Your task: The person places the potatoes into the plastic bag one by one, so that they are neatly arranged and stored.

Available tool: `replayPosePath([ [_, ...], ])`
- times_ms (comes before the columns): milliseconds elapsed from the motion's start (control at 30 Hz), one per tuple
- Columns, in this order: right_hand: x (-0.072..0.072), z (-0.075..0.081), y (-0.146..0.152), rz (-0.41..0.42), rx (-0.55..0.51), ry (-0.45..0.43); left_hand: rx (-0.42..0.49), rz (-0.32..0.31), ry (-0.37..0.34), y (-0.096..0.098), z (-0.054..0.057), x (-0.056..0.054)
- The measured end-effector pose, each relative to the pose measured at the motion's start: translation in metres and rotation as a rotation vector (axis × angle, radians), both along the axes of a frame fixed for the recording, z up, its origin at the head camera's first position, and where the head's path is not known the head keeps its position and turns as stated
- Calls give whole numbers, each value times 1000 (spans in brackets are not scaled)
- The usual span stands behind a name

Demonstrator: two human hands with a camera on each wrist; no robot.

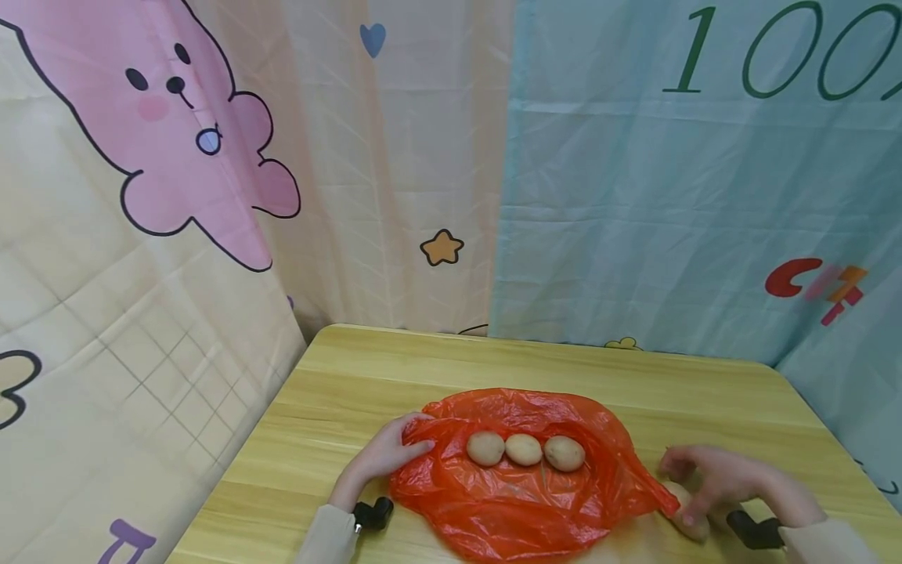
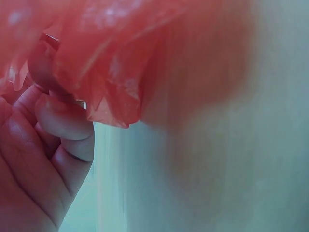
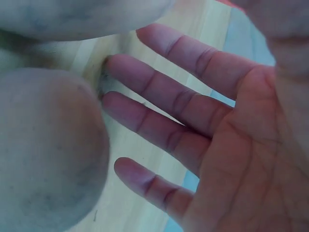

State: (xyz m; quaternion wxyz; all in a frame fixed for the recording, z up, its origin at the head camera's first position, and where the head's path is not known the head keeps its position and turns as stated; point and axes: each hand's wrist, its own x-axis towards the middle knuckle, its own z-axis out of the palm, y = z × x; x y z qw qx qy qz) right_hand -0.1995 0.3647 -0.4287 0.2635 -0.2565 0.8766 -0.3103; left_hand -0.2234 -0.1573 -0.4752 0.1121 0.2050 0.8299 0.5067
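A red plastic bag (image 1: 507,517) lies spread on the table, its mouth gathered wide. Three potatoes (image 1: 524,450) sit in a row in its hollow. At the bag's left side my left hand (image 1: 387,450) grips the crumpled plastic; the left wrist view shows curled fingers (image 2: 65,118) against the film (image 2: 113,96). To the right of the bag, my right hand (image 1: 726,474) is over a loose potato (image 1: 694,526) beside the bag's pointed corner. In the right wrist view its fingers (image 3: 159,118) are spread and fairly straight, near two potatoes, one at the top (image 3: 82,17) and one at the left (image 3: 48,150).
The light wooden table (image 1: 282,462) has rounded far corners. Printed curtains (image 1: 395,157) hang behind it and along both sides. Black wrist mounts (image 1: 373,514) sit at both sleeves.
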Motion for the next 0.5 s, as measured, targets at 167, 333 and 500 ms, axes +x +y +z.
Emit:
replayPosePath([
  [167, -1, -2, -1, -7, -21, -42, 7, -5, -5, 0, 0, 0],
  [333, -1, -4, -1, 6, -25, -67, -1, 1, -4, 0, 0, 1],
  [500, -2, -8, -1, 36, -123, -167, 14, -3, -9, 0, 1, 1],
])
